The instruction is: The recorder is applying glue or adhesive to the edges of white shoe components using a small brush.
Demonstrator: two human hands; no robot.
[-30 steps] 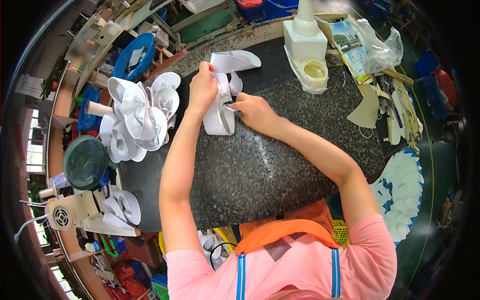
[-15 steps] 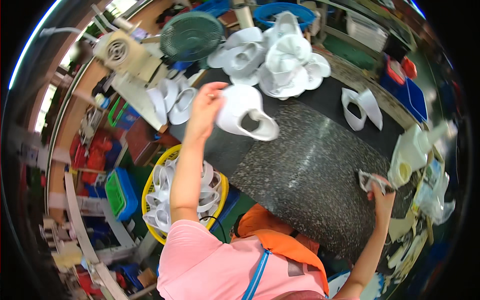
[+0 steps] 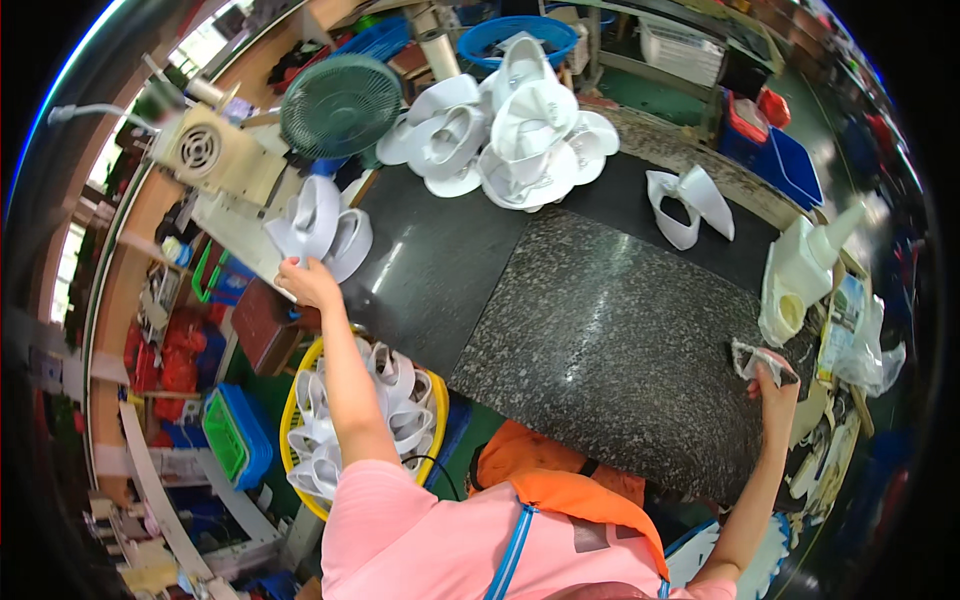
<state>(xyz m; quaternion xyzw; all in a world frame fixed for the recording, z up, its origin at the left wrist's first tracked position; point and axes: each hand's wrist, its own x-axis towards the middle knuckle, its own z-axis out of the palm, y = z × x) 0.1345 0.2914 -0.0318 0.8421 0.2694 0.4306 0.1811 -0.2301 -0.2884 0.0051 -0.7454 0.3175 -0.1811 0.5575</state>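
At the left edge of the table, my left hand [image 3: 312, 283] grips the lower edge of a white sun visor [image 3: 312, 222], its fingers bent around it. The visor stands over another white visor [image 3: 350, 246] in a small group beside a sewing machine. Far to the right, my right hand [image 3: 774, 388] is closed on a crumpled whitish-grey rag [image 3: 752, 358] over the speckled dark tabletop [image 3: 590, 330]. Nearest that hand is a pale plastic bottle [image 3: 787, 285] with a cut opening. Alone at the back right lies a white visor [image 3: 690, 205].
A tall heap of white visors [image 3: 530, 135] stands at the back of the table. A green fan [image 3: 338, 105] and a cream sewing machine [image 3: 215, 150] are at the back left. Below my left arm, a yellow basket [image 3: 437, 405] holds several visors. Blue bins [image 3: 790, 170] stand beyond the right edge.
My left hand has carried a visor from over the table leftward to the small group by the sewing machine. My right hand keeps the rag in nearly the same place.
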